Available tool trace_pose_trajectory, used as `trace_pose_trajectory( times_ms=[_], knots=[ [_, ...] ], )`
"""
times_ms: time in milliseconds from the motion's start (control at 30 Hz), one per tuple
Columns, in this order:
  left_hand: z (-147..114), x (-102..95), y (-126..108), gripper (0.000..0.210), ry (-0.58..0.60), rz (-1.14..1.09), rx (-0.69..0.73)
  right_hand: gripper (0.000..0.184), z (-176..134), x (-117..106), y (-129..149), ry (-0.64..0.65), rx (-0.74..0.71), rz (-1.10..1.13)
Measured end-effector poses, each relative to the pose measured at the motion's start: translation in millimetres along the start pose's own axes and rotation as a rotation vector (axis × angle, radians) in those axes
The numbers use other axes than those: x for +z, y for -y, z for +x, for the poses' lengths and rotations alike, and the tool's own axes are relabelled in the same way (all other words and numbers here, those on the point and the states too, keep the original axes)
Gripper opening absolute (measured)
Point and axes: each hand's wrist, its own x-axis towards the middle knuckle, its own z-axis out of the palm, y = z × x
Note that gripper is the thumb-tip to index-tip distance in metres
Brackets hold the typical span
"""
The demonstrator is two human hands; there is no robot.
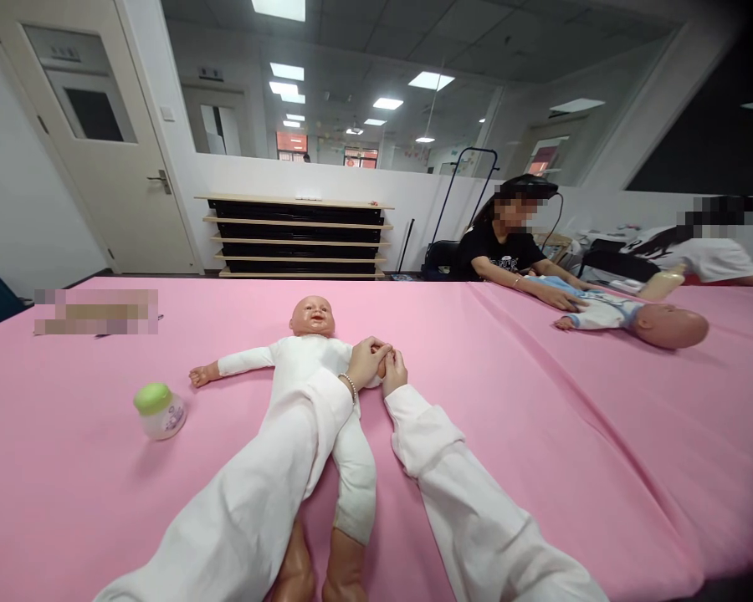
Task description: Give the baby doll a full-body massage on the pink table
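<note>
Lying face-up: doll (304, 361), its hand (382, 368) between left grip (366, 359), right grip (396, 373)

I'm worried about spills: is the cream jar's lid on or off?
On: the green lid caps the cream jar, covering its mouth.

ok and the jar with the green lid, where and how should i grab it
I'd take the jar around its rounded body, below the green lid, coming from the near left: it appears upright, and the doll's outstretched arm lies on its far right side.
</note>
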Motion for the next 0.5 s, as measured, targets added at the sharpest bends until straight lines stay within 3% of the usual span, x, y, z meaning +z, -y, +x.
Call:
trace_pose_trajectory(
  times_ms=[133,500],
  knots=[
    [-2,2.3,0,0.019,0.019,-0.008,0.000,0.038,-2,0,5,-0.090,0.020,-0.054],
    [-7,6.7,4,0.019,0.124,-0.003,0.011,0.051,8,6,4,-0.175,0.066,0.295]
  ],
)
